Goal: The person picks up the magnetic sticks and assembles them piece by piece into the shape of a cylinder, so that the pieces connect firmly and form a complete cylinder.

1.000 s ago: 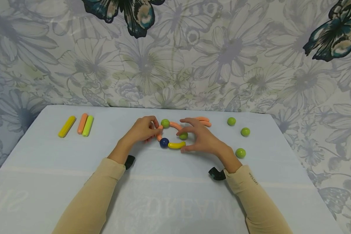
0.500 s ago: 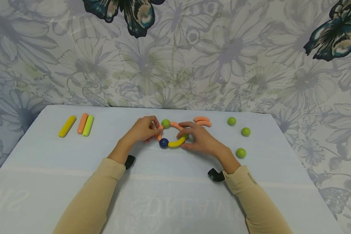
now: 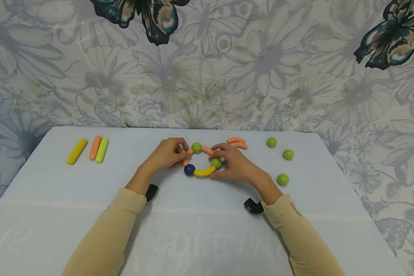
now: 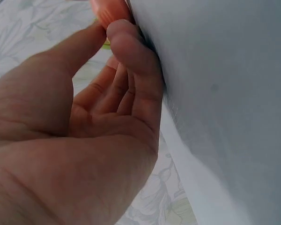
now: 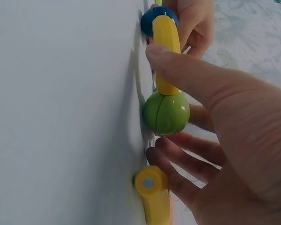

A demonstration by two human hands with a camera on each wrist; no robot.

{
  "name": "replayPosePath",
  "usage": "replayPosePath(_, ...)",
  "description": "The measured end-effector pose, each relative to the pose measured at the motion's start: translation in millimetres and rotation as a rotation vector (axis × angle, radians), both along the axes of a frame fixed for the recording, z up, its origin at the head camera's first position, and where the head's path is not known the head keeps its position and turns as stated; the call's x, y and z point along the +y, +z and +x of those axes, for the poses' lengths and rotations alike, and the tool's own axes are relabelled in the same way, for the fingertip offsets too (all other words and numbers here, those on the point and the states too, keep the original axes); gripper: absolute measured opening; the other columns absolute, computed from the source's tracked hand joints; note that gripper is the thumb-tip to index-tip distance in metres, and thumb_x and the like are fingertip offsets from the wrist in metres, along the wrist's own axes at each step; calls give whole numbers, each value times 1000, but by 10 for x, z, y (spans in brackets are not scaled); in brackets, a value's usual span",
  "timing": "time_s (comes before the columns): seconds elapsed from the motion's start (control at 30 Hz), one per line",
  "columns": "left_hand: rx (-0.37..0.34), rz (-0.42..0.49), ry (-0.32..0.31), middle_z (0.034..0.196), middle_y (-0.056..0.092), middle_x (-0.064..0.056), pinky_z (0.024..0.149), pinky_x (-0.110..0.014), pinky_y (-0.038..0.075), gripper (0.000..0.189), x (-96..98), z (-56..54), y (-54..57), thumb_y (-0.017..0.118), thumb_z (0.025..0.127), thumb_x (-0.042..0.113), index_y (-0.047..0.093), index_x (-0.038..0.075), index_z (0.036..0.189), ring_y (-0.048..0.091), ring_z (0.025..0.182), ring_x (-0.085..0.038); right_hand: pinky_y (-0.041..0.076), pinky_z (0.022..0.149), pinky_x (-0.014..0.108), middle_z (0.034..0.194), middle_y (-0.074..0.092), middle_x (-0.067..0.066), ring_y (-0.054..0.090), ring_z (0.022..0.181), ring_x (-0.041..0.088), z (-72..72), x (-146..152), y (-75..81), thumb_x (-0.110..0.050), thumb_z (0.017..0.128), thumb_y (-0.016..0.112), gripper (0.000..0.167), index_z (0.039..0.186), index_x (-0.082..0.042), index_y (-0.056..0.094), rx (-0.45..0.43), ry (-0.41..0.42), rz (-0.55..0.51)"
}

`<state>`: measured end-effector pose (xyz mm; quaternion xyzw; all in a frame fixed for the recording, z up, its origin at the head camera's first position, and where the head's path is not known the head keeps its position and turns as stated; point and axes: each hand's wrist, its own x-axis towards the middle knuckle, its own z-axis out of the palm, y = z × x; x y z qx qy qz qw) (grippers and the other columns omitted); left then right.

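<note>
A ring of toy rods and balls lies on the table in the head view. My left hand (image 3: 169,153) pinches the curved orange rod (image 4: 110,13) at its left side between thumb and index finger. Below that sits a dark blue ball (image 3: 189,170), joined to a curved yellow rod (image 3: 204,172). The yellow rod's other end meets a green ball (image 5: 166,113). My right hand (image 3: 236,163) curls around this ball, its thumb along the yellow rod. At the far side another green ball (image 3: 196,147) adjoins a second orange rod (image 3: 207,150), partly hidden by my right fingers.
Two curved orange rods (image 3: 237,145) lie behind my right hand. Three loose green balls (image 3: 288,154) are at the right. Straight yellow (image 3: 77,151), orange (image 3: 95,148) and lime (image 3: 101,150) sticks lie at the left. Another yellow rod (image 5: 152,187) shows below my right fingers.
The yellow rod's right end has swung up to the green ball, and my right thumb and fingers have closed in. The left hand keeps its pinch on the orange rod.
</note>
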<state>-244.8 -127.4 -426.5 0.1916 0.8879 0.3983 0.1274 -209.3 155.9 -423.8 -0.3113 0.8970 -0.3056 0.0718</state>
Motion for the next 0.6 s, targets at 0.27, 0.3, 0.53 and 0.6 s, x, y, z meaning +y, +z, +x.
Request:
replayPosePath(0.27,26,44,62,89,74,-11,65,-30,54,20,-12,16,0,76,98,15,73,5,114,69,67,-18,58,84,32,138,55,11,66,90,18,54,-89,-30,-37,84,91,45,118,-12,75,4,-83,-11)
replayPosePath(0.3,29,50,64,91,74,-12,65,-31,54,20,-13,17,-3,76,98,15,74,5,115,70,68,-19,58,84,32,137,55,11,65,89,18,57,-95,-32,-37,84,91,45,117,-12,76,8,-89,-16)
replayPosePath(0.53,49,57,58,95,72,-12,66,-30,53,20,-2,12,-3,75,98,15,76,8,117,69,72,-19,54,80,31,131,55,9,59,88,19,95,-156,-58,-36,80,94,47,116,-12,75,40,-155,-15)
replayPosePath(0.6,62,52,47,96,72,-11,67,-30,52,24,3,9,2,75,98,13,76,7,121,68,76,-19,53,81,33,129,54,9,58,89,20,123,-188,-65,-37,80,95,49,116,-12,74,46,-185,-5)
